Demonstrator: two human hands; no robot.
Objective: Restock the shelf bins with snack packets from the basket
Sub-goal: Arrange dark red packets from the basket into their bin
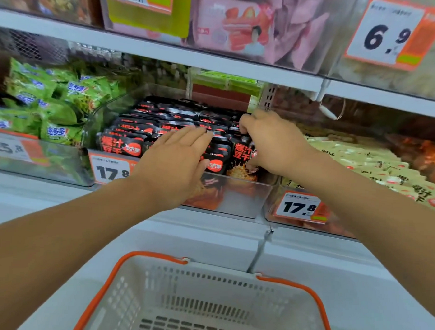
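I see the shelf [215, 58], white and flat-edged, carrying a row of clear plastic bins. Below it sits the basket [206, 300], pale slotted plastic with an orange rim, its far wall just beside the shelf's front edge. The middle bin [237, 197] has glossy transparent walls and holds the snack packets [148, 128]: black, shiny, flat pouches with red lettering, standing in tight overlapping rows from the bin's front edge to its back. My left hand [172, 163] lies flat on the packets near the front edge, fingers straight and together. My right hand [269, 142] curls its fingers round a packet [241, 158] at the bin's front right corner. A white price tag [111, 171] with orange trim hangs on the front left corner.
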